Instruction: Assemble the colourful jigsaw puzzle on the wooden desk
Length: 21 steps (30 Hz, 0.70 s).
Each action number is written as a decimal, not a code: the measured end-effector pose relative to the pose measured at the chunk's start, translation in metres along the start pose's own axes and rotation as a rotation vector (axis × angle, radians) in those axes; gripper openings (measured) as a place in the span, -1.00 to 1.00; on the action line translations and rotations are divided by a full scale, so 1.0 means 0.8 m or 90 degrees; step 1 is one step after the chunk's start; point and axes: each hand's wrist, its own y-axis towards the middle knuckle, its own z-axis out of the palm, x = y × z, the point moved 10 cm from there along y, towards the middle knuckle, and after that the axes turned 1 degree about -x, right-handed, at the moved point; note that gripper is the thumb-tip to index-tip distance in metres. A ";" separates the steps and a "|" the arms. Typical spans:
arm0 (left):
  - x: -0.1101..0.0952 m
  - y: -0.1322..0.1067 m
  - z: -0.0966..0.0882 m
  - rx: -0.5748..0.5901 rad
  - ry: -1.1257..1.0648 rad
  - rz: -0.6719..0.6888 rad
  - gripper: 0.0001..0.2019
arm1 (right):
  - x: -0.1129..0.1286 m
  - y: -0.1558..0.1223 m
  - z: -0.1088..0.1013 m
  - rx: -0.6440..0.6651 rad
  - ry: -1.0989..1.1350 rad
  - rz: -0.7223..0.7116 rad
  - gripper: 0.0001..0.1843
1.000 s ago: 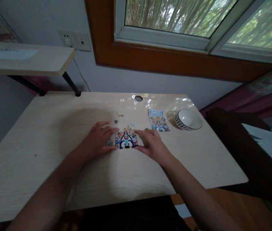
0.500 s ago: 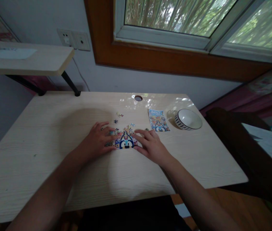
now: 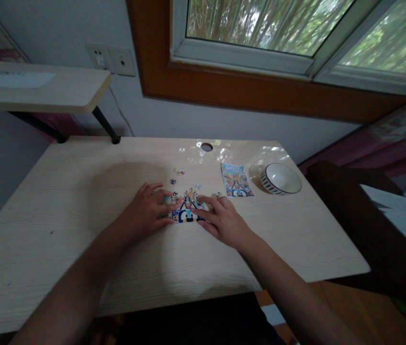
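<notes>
A small, partly built colourful jigsaw puzzle (image 3: pixel 186 207) lies in the middle of the light wooden desk (image 3: pixel 81 201). My left hand (image 3: pixel 147 211) rests flat at its left edge, fingers spread and touching the pieces. My right hand (image 3: pixel 222 220) lies flat on its right side, fingers stretched over the puzzle's edge. Neither hand holds anything. A few loose pieces (image 3: pixel 176 176) sit just beyond the puzzle. A small reference picture card (image 3: pixel 237 180) lies to the right.
A white bowl with a striped outside (image 3: pixel 281 178) stands right of the card. A cable hole (image 3: pixel 206 146) is near the desk's back edge. A raised shelf (image 3: pixel 38 88) is at the back left, a dark chair (image 3: pixel 368 215) at the right.
Both hands have closed in on the puzzle. My right hand slid left over its right side and my left hand's fingers moved onto its left edge.
</notes>
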 end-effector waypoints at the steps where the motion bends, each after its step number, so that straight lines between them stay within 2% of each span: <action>1: 0.000 0.000 0.000 -0.003 -0.002 0.002 -0.59 | 0.002 0.000 0.001 0.003 0.000 -0.006 -0.55; 5: 0.001 0.000 0.001 -0.004 -0.002 0.003 -0.59 | 0.006 0.002 0.003 0.005 0.000 -0.011 -0.52; 9: 0.003 -0.001 0.003 -0.004 -0.002 -0.001 -0.58 | 0.001 0.005 0.002 0.001 0.003 0.025 -0.47; 21: 0.001 -0.001 0.001 -0.006 0.001 0.005 -0.60 | 0.004 0.007 0.001 0.002 -0.007 0.028 -0.47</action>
